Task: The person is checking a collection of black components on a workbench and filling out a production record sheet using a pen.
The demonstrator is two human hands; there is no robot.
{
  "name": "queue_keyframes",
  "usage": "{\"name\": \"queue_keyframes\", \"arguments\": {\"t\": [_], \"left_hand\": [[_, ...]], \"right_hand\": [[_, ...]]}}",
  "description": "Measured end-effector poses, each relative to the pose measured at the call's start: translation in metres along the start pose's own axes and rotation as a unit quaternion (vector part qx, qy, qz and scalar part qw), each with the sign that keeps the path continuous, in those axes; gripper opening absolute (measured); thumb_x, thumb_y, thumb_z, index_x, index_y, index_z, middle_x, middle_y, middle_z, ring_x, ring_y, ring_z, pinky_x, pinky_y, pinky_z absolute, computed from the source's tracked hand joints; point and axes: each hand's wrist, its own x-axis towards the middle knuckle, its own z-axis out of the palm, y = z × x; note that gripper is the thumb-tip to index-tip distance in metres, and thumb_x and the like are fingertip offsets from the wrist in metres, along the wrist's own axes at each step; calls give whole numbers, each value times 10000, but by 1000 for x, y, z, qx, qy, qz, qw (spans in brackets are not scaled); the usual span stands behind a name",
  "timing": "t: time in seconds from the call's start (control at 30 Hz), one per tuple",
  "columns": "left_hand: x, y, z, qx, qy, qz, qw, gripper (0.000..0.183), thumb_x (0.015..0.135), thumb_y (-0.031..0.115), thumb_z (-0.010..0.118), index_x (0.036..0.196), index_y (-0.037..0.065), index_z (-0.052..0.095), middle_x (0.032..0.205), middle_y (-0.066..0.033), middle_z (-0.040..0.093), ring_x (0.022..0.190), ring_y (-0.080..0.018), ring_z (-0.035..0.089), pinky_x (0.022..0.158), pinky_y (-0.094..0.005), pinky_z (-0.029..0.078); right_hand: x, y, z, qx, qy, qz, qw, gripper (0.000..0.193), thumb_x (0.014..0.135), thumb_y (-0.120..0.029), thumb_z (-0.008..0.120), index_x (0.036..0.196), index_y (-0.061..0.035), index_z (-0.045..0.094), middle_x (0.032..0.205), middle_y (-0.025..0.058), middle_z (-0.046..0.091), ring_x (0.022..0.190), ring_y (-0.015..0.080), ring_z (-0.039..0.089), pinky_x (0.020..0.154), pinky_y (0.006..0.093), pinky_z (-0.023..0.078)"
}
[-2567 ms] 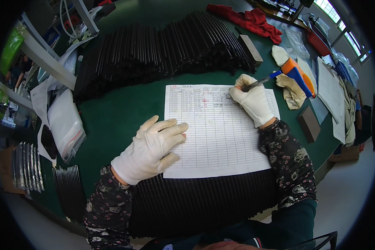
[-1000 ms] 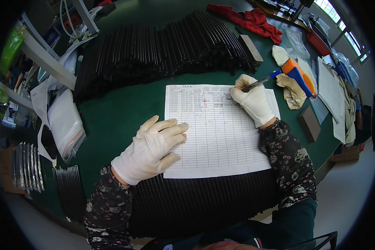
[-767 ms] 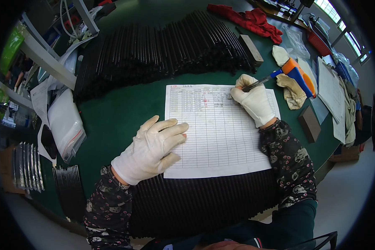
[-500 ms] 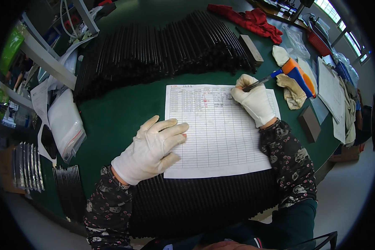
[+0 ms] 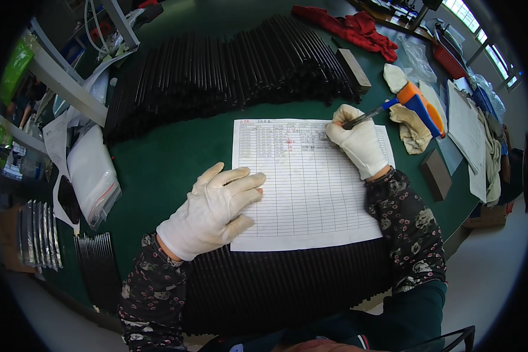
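A printed table sheet point(image 5: 299, 199) lies in front of me, its upper rows filled with handwriting. My right hand point(image 5: 358, 141), in a white glove, grips a pen point(image 5: 366, 115) with a blue end over the sheet's upper right part. The pen's tip is hidden behind the fingers. Flat on the sheet's left edge rests my left hand point(image 5: 214, 205), also gloved, fingers spread and holding nothing. Under the sheet's near edge lies a row of black rods point(image 5: 287, 281).
Beyond the sheet, a big pile of black rods point(image 5: 229, 64) covers the green table point(image 5: 164, 170). To the right are an orange-and-blue tool point(image 5: 421, 108), a loose glove point(image 5: 410, 129) and a dark block point(image 5: 435, 175). Plastic bags point(image 5: 94, 176) and a smaller rod bundle point(image 5: 97, 270) lie left.
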Motion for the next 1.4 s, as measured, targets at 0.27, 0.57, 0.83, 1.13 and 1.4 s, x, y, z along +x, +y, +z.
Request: {"name": "queue_keyframes", "arguments": {"t": [0.27, 0.57, 0.83, 1.13, 1.4], "left_hand": [[0, 1, -1, -4, 1, -1, 1000, 342, 754, 174, 682, 1068, 58, 613, 1268, -65, 558, 1192, -260, 498, 1045, -509, 339], [-1, -1, 1, -1, 6, 4, 1000, 351, 748, 170, 690, 1071, 67, 601, 1268, -64, 551, 1188, -260, 495, 1043, -506, 340], [-2, -2, 3, -1, 15, 9, 1000, 355, 750, 166, 687, 1080, 73, 596, 1271, -63, 544, 1199, -259, 485, 1048, -503, 333], [-2, -1, 1, -8, 13, 3, 1000, 347, 754, 166, 683, 1077, 67, 604, 1265, -61, 558, 1193, -255, 494, 1045, -506, 335], [-2, -1, 2, -8, 14, 3, 1000, 341, 753, 165, 685, 1069, 67, 604, 1263, -61, 558, 1193, -256, 493, 1041, -509, 339]], "right_hand": [[-3, -9, -1, 21, 2, 25, 999, 138, 762, -64, 618, 698, -23, 502, 624, 12, 494, 605, 75, 441, 574, 230, 402], [-3, -4, 0, 6, -22, -13, 1000, 151, 767, -72, 624, 698, -24, 498, 631, 10, 505, 611, 71, 444, 568, 233, 400], [-2, -1, 1, -14, -18, -32, 999, 158, 766, -74, 635, 701, -24, 499, 630, 8, 496, 610, 73, 427, 567, 235, 395], [-2, -3, 1, -22, -26, -42, 999, 154, 772, -73, 631, 706, -24, 502, 627, 9, 484, 615, 74, 421, 575, 234, 393], [-2, 1, 2, -13, -16, -44, 999, 147, 766, -58, 624, 704, -25, 495, 624, 6, 472, 614, 71, 413, 570, 229, 384]]}}
